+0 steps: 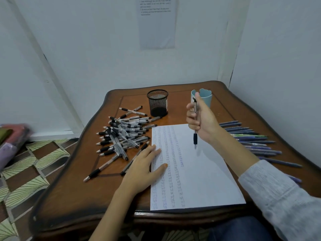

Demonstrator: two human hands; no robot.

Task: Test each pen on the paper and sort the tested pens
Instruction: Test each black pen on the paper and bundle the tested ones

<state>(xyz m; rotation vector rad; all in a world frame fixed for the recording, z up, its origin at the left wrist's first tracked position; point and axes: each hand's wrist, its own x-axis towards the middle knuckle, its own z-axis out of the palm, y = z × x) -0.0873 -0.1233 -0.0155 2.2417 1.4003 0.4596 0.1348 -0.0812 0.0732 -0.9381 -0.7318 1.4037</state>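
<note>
At far left, a blurred bundle of coloured material (pixel 12 141) lay on the patterned tile floor (pixel 34 167) beside the wooden table (pixel 73 197). On the table's left half, a loose pile of clear pens with black grips (pixel 121 136) lay heaped, with a few strays reaching toward the near edge. The left hand (pixel 144 169) rested flat just beside the pile, fingers straight and grasping nothing, its fingertips and thumb pressing on the left margin of the paper (pixel 199 180). Behind the pile, a black mesh cup (pixel 157 103) stood upright. The paper lay at centre, its left part filled with columns of small test marks and its right part blank. Above the sheet, the right hand (pixel 201 122), in a grey sleeve (pixel 278 197), grasped one black-gripped pen (pixel 195 139) in curled fingers, thumb at its top end, tip pointing down just above the paper. A light blue mug (pixel 205 98) stood directly behind this hand. At right, a row of blue pens (pixel 251 138) lay side by side near the table edge.
</note>
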